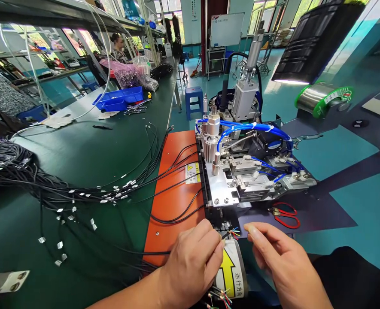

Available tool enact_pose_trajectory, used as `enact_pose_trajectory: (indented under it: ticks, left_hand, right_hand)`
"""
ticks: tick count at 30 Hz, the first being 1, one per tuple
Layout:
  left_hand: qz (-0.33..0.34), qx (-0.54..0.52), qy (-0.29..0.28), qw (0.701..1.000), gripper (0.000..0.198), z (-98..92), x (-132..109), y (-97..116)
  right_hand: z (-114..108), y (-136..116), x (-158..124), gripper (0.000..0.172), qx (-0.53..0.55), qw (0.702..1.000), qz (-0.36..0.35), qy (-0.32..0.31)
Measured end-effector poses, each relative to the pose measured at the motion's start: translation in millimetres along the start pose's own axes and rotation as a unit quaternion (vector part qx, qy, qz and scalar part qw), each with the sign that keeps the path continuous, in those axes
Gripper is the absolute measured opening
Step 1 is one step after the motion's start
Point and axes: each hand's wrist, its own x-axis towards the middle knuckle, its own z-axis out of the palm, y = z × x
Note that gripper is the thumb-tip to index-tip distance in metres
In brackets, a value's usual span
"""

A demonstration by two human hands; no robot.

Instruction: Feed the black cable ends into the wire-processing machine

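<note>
My left hand (196, 253) is closed round a black cable (226, 235) close to its stripped end. Thin coloured wires (235, 233) fan out from that end, red, blue and yellow among them. Just to the right, my right hand (280, 257) has thumb and forefinger pinched together, a small gap away from the wire tips. Whether anything lies in that pinch is too small to see. Beneath the hands is a rounded cover with a yellow arrow (229, 272). More stripped cable ends (220, 296) show below my left hand.
A machine with metal cylinders (212, 146) and blue air tubes stands ahead, beside an orange plate (173, 184) crossed by black cables. Red-handled scissors (286, 214) lie to its right. Bundled cables (12, 167) cover the left of the green bench. A solder spool (321, 98) hangs at upper right.
</note>
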Motion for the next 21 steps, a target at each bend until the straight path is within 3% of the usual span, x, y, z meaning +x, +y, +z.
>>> enact_pose_trajectory:
  ticks: [3, 10, 21]
  left_hand:
    - [0.003, -0.003, -0.001, 1.000, 0.023, -1.5, 0.4, 0.9]
    - [0.006, -0.006, -0.011, 1.000, 0.023, -2.5, 1.1, 1.0]
    - [0.002, -0.004, -0.024, 1.000, 0.022, -2.1, 0.4, 1.5]
  right_hand:
    - [5.7, -1.4, 4.8, 0.044, 0.115, 0.986, 0.088, -0.087]
    - [7.2, 1.7, 3.8, 0.042, 0.129, 0.975, 0.103, -0.147]
    - [8.2, 7.3, 10.2, 0.046, 0.074, 0.990, 0.070, -0.096]
